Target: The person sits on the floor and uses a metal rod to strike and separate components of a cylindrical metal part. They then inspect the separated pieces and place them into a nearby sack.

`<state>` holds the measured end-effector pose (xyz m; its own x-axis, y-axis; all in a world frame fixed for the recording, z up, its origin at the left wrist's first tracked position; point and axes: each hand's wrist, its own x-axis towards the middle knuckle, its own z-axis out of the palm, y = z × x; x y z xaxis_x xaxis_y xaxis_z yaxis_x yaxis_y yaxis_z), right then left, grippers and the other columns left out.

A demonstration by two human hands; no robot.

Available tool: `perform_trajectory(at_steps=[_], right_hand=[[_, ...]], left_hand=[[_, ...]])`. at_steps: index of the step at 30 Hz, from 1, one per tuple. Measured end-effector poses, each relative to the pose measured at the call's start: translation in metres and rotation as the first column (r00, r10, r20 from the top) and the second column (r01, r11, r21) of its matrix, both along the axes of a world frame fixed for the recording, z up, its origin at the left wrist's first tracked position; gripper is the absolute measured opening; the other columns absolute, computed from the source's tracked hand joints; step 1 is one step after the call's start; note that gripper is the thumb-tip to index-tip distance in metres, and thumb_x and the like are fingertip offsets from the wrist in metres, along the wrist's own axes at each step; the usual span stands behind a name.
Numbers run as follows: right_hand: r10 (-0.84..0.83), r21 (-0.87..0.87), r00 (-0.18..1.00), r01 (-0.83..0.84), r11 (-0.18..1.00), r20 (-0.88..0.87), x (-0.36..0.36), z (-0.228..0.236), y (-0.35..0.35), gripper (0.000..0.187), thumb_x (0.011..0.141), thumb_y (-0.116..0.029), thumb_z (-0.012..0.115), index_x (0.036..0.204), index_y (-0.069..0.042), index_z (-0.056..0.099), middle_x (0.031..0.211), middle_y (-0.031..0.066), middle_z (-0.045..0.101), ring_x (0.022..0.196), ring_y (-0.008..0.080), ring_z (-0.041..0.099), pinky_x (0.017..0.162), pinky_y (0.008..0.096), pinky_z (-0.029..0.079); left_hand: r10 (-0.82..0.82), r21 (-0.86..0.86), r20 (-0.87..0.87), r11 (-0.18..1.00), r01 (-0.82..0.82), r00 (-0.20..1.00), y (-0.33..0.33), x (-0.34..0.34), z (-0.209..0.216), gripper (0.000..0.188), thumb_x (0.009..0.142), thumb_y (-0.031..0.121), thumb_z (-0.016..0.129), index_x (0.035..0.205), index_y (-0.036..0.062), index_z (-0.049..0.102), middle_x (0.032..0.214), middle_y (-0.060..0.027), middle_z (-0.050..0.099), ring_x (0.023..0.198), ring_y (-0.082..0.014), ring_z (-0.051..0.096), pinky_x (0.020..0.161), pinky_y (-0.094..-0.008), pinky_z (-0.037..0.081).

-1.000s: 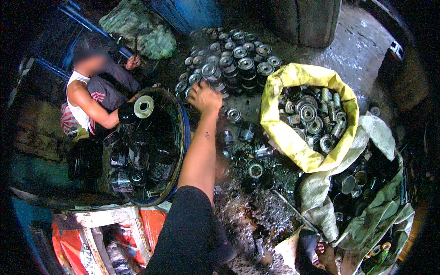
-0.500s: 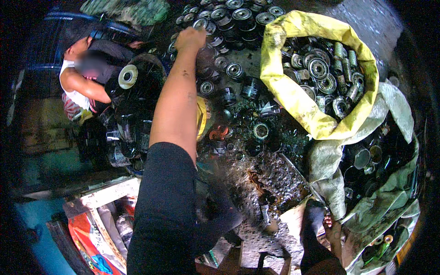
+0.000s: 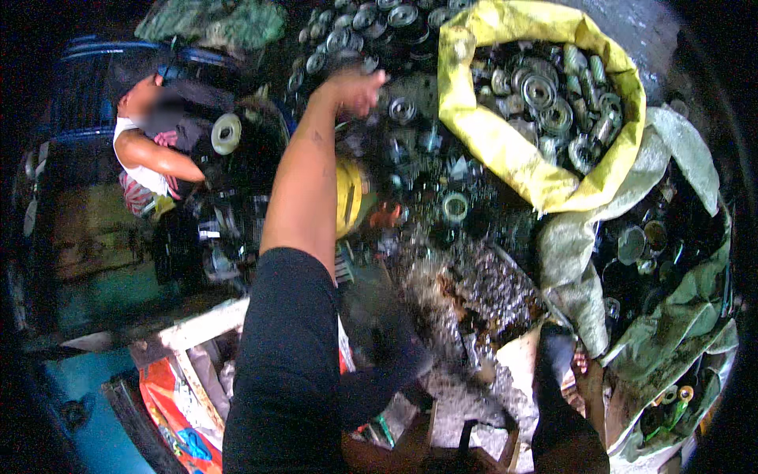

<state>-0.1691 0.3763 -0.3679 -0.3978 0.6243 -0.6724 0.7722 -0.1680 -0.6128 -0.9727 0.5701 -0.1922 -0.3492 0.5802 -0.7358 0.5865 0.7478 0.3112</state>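
Piled round metal canisters sit just beyond the left hand, too blurred to tell whether it grips anything; slick-looking metal likely wants a firm rim hold. Rightward stands a yellow sack.

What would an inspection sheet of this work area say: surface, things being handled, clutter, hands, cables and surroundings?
Surface: dark floor, wet-looking, with parts strewn on it.
Things: a pile of round metal parts; a yellow sack, open at the top, with more metal parts inside.
Clutter: a greyish sack, open; a part with a pale ring on the floor.
Hands: left hand near the pile, too blurred to tell whether it holds anything; right hand not seen.
Cables: nothing seen.
Surroundings: a co-worker at the left; a greenish bundle beyond.
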Motion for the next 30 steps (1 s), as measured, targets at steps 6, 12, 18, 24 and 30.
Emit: perform_trajectory(at_steps=[6, 12, 18, 24, 30], right_hand=[[-0.105, 0.37, 0.99, 0.063, 0.927, 0.094, 0.033, -0.018, -0.011, 0.024, 0.091, -0.011, 0.061, 0.113, -0.002, 0.065, 0.1, 0.0177, 0.07, 0.085, 0.0303, 0.068, 0.071, 0.0361, 0.054], [0.08, 0.293, 0.99, -0.112, 0.95, 0.12, -0.056, 0.005, -0.002, 0.031, 0.092, -0.025, 0.062, 0.114, -0.003, 0.067, 0.096, 0.0224, 0.069, 0.081, 0.0346, 0.067, 0.075, 0.0418, 0.053], [0.09, 0.636, 0.985, -0.164, 0.754, 0.147, -0.054, -0.016, 0.013, 0.035, 0.096, -0.032, 0.056, 0.114, -0.003, 0.065, 0.105, 0.0193, 0.069, 0.094, 0.04, 0.066, 0.08, 0.0473, 0.053], [0.102, 0.298, 0.971, -0.166, 0.94, 0.218, -0.056, -0.028, 0.036, 0.027, 0.09, -0.017, 0.062, 0.116, -0.01, 0.063, 0.103, 0.0165, 0.07, 0.09, 0.0335, 0.068, 0.078, 0.0425, 0.054], [0.143, 0.456, 0.907, -0.33, 0.827, 0.396, -0.061, -0.049, 0.03, 0.037, 0.087, -0.018, 0.072, 0.119, -0.006, 0.059, 0.1, 0.0108, 0.069, 0.088, 0.0263, 0.065, 0.078, 0.0355, 0.052]], left_hand=[[-0.36, 0.277, -0.292, 0.855, 0.438, 0.886, -0.015, 0.112, 0.043, 0.029, 0.098, 0.032, 0.056, 0.097, 0.0066, 0.071, 0.073, -0.0053, 0.068, 0.066, -0.0162, 0.064, 0.062, -0.0324, 0.053], [-0.496, 0.714, -0.077, 0.578, 0.395, 0.865, -0.156, 0.178, 0.056, 0.043, 0.09, 0.048, 0.063, 0.101, 0.0066, 0.07, 0.082, -0.0101, 0.071, 0.072, -0.0204, 0.068, 0.07, -0.0335, 0.054], [0.297, 0.273, 0.427, 0.858, -0.435, 0.854, -0.358, 0.212, -0.026, 0.016, 0.096, 0.022, 0.057, 0.095, 0.01, 0.069, 0.075, 0.0008, 0.065, 0.063, -0.0071, 0.061, 0.052, -0.0222, 0.048], [0.676, 0.223, 0.216, 0.668, -0.709, 0.705, -0.428, 0.228, -0.137, 0.022, 0.085, 0.026, 0.07, 0.098, 0.0083, 0.071, 0.084, -0.0059, 0.071, 0.069, -0.0174, 0.069, 0.06, -0.0318, 0.055], [0.457, 0.155, -0.224, 0.889, -0.431, 0.861, -0.41, 0.222, -0.186, 0.062, 0.072, 0.043, 0.08, 0.116, 0.0029, 0.062, 0.106, -0.0239, 0.069, 0.102, -0.0393, 0.066, 0.086, -0.0443, 0.053]])
